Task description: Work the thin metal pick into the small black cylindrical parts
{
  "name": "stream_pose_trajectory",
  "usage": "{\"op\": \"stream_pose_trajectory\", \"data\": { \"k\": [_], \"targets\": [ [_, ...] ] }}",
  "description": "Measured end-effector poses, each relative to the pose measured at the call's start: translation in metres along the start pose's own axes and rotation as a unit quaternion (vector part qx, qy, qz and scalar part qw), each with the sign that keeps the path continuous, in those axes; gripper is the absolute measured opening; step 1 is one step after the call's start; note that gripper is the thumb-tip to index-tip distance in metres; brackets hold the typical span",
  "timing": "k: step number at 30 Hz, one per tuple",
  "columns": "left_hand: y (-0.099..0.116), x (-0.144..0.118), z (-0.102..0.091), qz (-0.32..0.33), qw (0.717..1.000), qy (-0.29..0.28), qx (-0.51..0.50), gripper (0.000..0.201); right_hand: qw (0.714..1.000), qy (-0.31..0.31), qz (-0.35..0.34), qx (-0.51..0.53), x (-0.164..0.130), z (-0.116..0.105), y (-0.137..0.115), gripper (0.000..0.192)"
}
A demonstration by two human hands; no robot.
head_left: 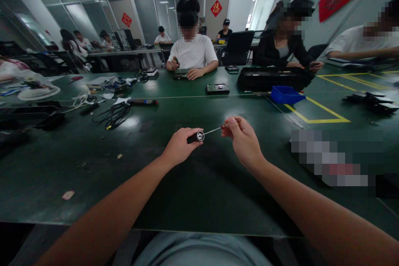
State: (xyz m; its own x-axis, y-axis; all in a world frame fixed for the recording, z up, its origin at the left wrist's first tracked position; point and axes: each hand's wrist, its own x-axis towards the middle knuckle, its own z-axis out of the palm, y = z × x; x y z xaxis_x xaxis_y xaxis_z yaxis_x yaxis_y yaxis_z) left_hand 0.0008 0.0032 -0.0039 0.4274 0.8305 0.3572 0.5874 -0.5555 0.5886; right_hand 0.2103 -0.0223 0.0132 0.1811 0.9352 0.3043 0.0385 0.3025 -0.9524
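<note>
Screwdriver [212, 131] at a black cylinder [193, 138]
Left hand [179, 146] grips the cylinder, right hand [244, 136] the screwdriver, above the desk [205, 199].

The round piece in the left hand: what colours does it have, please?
The round piece is black, whitish around its end, as the head view shows.

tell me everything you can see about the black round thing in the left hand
The black piece is short and looks cylindrical, perhaps plastic. Its round end shows a pale ring with lighter detail inside, too small to make out, and faces the right hand and the camera. The left hand grips it between thumb and fingers, over the green table. A thin metal shaft from the right hand meets that end; whether it goes inside is unclear.
</note>
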Motion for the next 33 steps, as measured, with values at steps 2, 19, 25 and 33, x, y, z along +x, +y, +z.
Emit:
{"op": "stream_pose_trajectory", "data": {
  "k": [2, 19, 25, 33],
  "targets": [
    [0.000, 0.000, 0.000, 0.000, 1.000, 0.000, 0.000, 0.042, 0.999, -0.005, -0.024, -0.032, -0.002, 0.000, -0.003, 0.023],
    [-0.004, 0.000, 0.001, 0.028, 0.999, -0.019, 0.026, 0.041, 0.930, -0.086, -0.192, -0.300, -0.011, -0.006, -0.021, 0.014],
    [-0.003, 0.001, -0.001, 0.010, 1.000, -0.021, 0.008, 0.040, 0.927, -0.082, -0.198, -0.308, -0.011, -0.007, -0.020, 0.014],
    [-0.001, 0.001, 0.001, 0.020, 0.999, -0.026, -0.002, 0.038, 0.947, -0.074, -0.171, -0.263, -0.011, -0.005, -0.019, 0.016]
  ]
}}
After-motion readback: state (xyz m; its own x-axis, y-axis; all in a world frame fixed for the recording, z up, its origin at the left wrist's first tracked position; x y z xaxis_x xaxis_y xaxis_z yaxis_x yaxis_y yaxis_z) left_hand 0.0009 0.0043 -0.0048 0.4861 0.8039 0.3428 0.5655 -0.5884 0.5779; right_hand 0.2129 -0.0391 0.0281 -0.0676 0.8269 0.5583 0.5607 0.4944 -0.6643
